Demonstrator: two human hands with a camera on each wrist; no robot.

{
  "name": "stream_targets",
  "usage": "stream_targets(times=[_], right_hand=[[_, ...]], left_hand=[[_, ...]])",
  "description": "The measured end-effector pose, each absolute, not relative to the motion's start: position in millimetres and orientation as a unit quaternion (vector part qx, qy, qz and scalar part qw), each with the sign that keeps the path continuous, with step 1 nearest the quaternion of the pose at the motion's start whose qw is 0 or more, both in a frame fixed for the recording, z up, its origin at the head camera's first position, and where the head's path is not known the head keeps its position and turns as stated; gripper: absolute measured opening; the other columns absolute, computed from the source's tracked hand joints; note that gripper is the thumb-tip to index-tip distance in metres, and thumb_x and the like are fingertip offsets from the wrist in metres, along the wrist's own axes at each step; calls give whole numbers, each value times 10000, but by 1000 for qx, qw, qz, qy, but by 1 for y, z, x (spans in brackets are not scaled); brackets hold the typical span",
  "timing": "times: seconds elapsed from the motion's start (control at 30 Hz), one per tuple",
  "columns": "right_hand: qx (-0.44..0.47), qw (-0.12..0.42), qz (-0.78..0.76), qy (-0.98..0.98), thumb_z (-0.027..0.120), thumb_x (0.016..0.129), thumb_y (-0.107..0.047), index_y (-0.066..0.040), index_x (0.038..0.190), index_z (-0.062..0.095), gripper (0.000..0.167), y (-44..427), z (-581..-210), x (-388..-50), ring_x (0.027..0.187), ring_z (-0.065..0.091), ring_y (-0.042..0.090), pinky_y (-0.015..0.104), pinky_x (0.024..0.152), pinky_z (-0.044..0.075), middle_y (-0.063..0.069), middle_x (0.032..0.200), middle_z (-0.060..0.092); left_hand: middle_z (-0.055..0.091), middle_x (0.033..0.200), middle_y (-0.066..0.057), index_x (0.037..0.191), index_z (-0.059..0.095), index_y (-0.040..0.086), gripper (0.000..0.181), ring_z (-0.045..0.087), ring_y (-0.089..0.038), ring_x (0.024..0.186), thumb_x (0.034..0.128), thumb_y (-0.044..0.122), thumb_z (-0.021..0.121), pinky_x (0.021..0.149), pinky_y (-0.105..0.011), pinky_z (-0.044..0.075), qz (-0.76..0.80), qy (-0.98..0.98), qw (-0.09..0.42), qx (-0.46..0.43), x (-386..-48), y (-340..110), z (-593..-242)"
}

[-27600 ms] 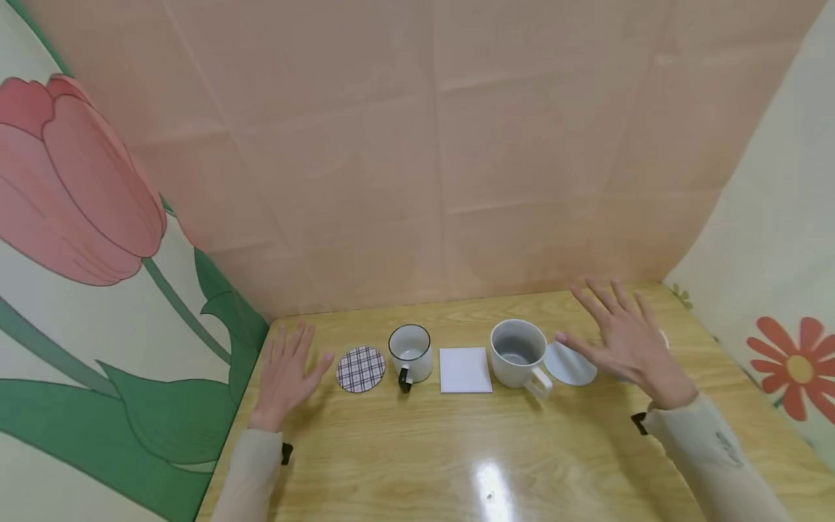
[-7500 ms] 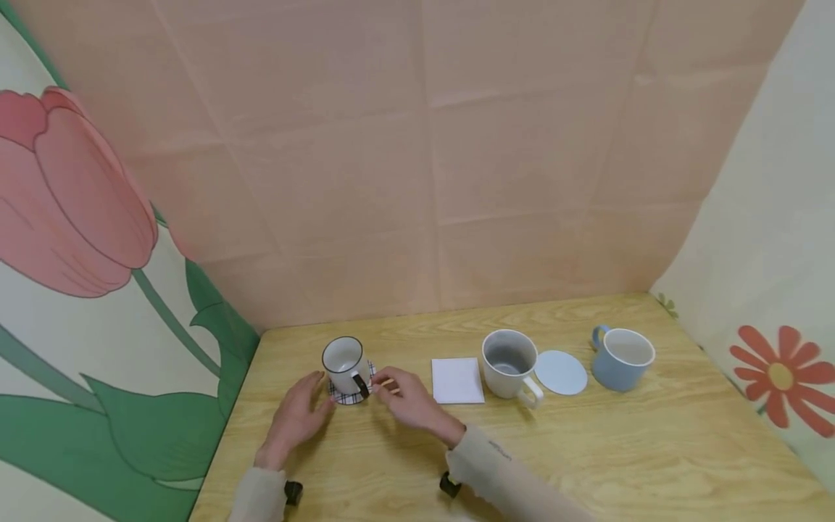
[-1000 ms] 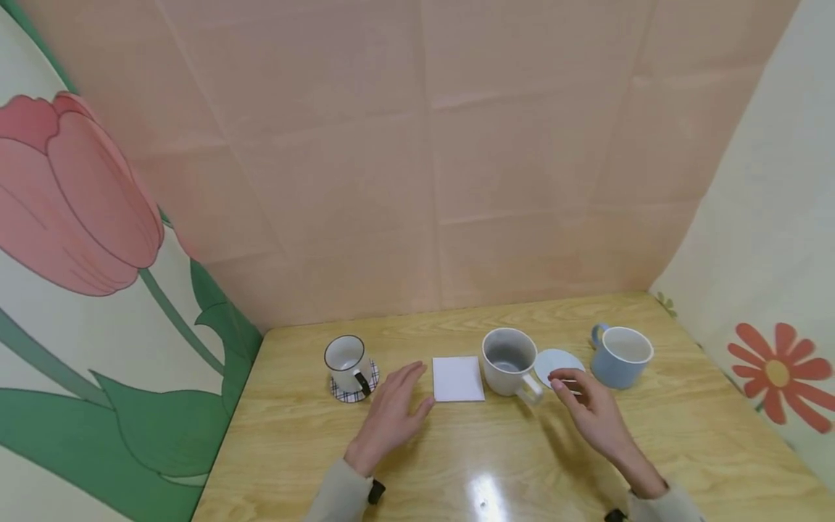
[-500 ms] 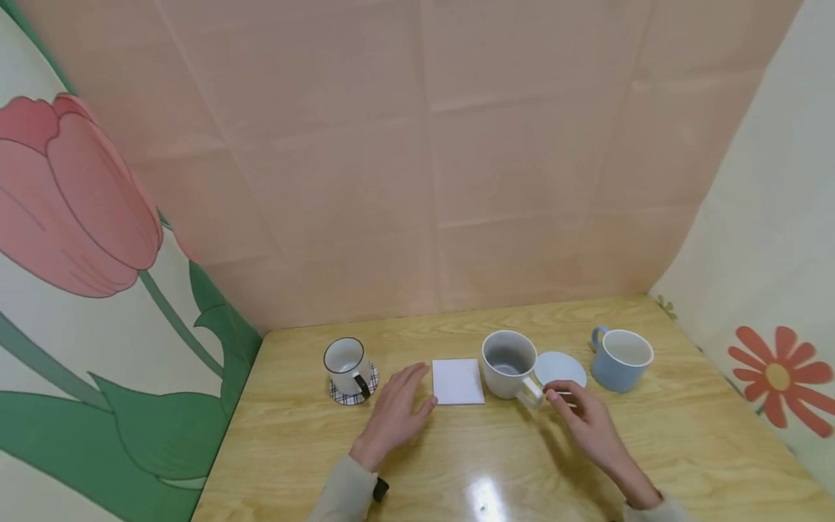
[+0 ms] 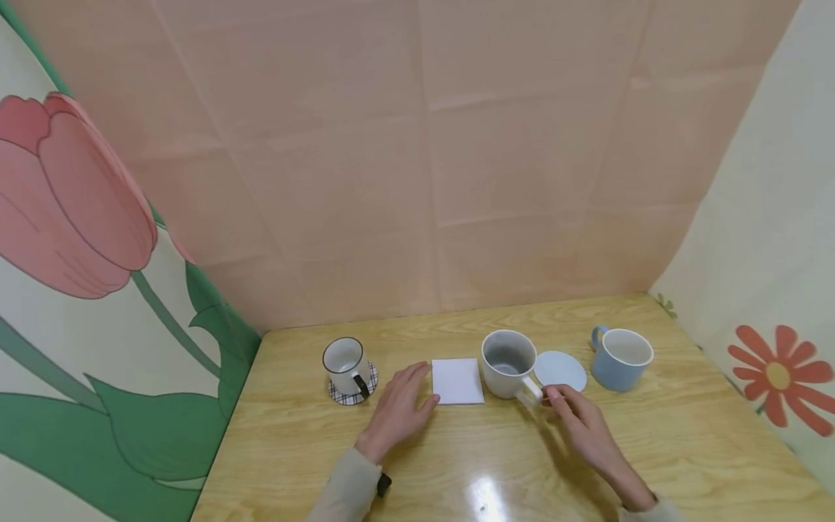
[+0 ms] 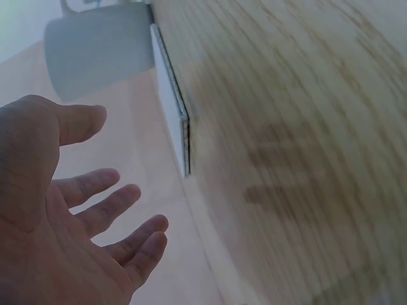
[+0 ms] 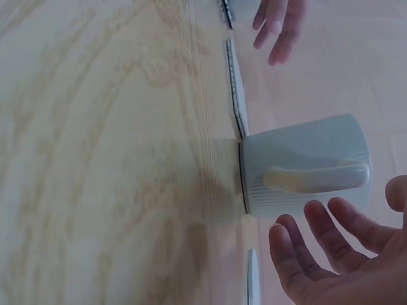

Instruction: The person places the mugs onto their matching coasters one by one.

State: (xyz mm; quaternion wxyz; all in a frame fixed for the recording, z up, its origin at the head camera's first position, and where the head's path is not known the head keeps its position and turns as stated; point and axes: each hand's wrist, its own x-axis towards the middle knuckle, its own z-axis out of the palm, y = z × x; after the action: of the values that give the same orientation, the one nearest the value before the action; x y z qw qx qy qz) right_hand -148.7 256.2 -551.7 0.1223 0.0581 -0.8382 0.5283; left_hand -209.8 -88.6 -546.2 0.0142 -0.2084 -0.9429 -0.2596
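Note:
A large white mug (image 5: 509,364) with a ribbed lower side stands upright, its handle turned to the front right. My right hand (image 5: 588,433) is beside that handle, its fingers loosely bent; in the right wrist view the right hand (image 7: 346,254) holds nothing. My left hand (image 5: 396,412) hovers at the left edge of a white square coaster (image 5: 458,381), fingers spread, nothing in the grasp. In the left wrist view the square coaster (image 6: 170,105) lies beyond the left thumb. The big mug stands just right of this coaster.
At the left a white mug (image 5: 344,362) with a black rim and black handle stands on a round plaid coaster (image 5: 373,382). A pale blue round coaster (image 5: 561,370) lies right of the big mug. Further right stands a blue mug (image 5: 620,362).
Over the last second my right hand has come down and left from the blue coaster to the big mug's handle. My left hand has barely moved. Earlier, the black-rimmed mug went onto the plaid coaster.

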Motion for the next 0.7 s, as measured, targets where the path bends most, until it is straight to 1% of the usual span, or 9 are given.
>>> stream_targets(times=[0.13, 0.33, 0.4, 0.57, 0.7], right_hand=[[70, 118, 546, -826, 453, 1153, -111, 82, 1223, 692, 315, 256, -554, -150, 980, 703, -3, 296, 780, 659, 186, 1101, 752], [71, 112, 554, -822, 470, 1145, -97, 56, 1182, 711, 288, 255, -557, -153, 918, 707, 23, 283, 752, 649, 94, 1046, 763], [76, 108, 555, -821, 464, 1146, -96, 62, 1169, 712, 294, 254, -558, -154, 894, 705, 37, 285, 750, 646, 101, 1034, 763], [111, 92, 568, -810, 421, 1156, -88, 114, 1148, 683, 331, 254, -558, -155, 848, 693, 70, 291, 742, 643, 108, 982, 742], [128, 79, 584, -798, 405, 1161, -92, 117, 1136, 688, 353, 252, -557, -155, 838, 685, 93, 299, 742, 639, 109, 997, 748]], left_hand=[[435, 1688, -88, 1612, 458, 131, 644, 435, -304, 1538, 1059, 394, 657, 1262, -559, 380, -263, -942, 6, -210, -212, -87, -549], [437, 1687, -98, 1604, 472, 125, 617, 436, -308, 1537, 1066, 368, 651, 1266, -559, 373, -264, -941, 0, -214, -213, -84, -550], [435, 1688, -97, 1604, 472, 124, 614, 435, -310, 1537, 1068, 365, 650, 1265, -562, 375, -262, -941, -5, -214, -214, -83, -550], [420, 1697, -103, 1606, 471, 131, 619, 418, -323, 1549, 1065, 369, 652, 1268, -574, 365, -256, -943, -22, -211, -216, -79, -552], [411, 1703, -102, 1604, 473, 135, 616, 411, -321, 1555, 1064, 371, 652, 1273, -570, 359, -249, -945, -30, -209, -218, -76, -554]])
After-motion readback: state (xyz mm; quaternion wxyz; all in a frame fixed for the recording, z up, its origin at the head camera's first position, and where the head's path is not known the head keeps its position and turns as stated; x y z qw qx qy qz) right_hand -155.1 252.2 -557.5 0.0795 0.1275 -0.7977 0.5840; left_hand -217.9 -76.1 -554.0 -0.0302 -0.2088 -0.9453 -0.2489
